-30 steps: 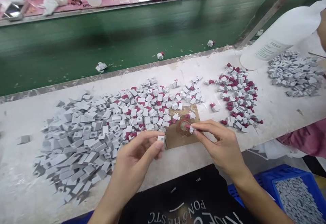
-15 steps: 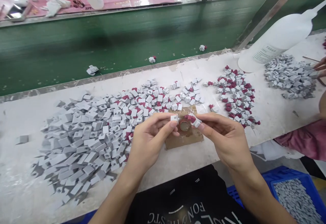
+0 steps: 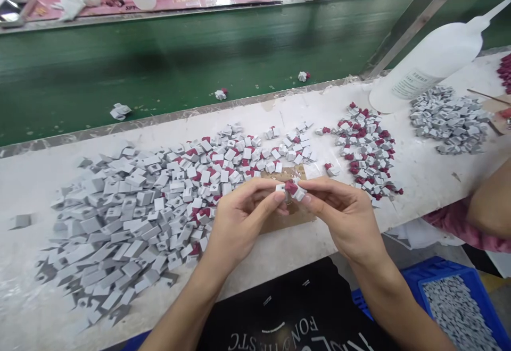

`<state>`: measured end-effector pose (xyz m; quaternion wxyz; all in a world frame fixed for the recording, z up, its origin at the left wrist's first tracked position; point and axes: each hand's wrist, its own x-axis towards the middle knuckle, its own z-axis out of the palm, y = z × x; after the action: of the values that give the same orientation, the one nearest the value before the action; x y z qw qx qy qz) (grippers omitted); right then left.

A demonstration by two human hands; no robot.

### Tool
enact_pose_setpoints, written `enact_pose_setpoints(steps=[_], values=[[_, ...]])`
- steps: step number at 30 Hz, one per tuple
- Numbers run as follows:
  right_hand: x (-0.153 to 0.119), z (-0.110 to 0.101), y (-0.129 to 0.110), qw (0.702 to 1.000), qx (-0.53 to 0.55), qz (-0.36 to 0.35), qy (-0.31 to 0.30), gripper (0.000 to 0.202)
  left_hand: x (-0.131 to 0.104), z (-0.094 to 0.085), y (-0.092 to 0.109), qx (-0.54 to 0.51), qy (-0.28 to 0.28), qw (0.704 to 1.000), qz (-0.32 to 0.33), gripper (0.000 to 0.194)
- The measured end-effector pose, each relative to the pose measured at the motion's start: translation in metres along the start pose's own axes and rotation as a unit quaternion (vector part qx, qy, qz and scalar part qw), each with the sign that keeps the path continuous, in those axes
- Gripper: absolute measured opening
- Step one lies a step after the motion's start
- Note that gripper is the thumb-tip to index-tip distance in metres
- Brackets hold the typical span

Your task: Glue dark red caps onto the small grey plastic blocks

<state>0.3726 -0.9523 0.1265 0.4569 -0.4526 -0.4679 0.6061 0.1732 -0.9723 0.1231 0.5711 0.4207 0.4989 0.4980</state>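
Between the thumb and fingers of my left hand (image 3: 243, 215) is a small light grey plastic block (image 3: 281, 188). My right hand (image 3: 339, 207) pinches a grey and maroon plastic piece (image 3: 296, 189), its maroon end turned toward the block. The two parts meet, or nearly so; fingertips hide the exact contact. Under both hands lies a brown cardboard piece (image 3: 285, 223), mostly covered. A large heap of grey blocks (image 3: 131, 218), mixed with maroon-ended ones on its right side, spreads left of my left hand. Beyond my right hand is a pile of grey and maroon pieces (image 3: 367, 149).
A white squeeze bottle (image 3: 427, 66) leans at the right, beside another grey pile (image 3: 449, 122). Behind the table runs a green conveyor belt (image 3: 171, 58) carrying a few pieces. A blue crate (image 3: 483, 292) of grey parts stands low right. Another person's arm (image 3: 493, 202) is at the right edge.
My hands have come together, bringing the maroon end up against the grey block. The pieces on the belt have shifted left. The other person's arm has moved at the right.
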Motion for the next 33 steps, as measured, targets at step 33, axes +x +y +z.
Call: enact_pose_setpoints(steps=[33], values=[[0.070,0.022,-0.024,0.966,-0.142,-0.001,-0.214,0.015,0.013,-0.061,0.046,0.102,-0.031,0.994,-0.021,0.020]])
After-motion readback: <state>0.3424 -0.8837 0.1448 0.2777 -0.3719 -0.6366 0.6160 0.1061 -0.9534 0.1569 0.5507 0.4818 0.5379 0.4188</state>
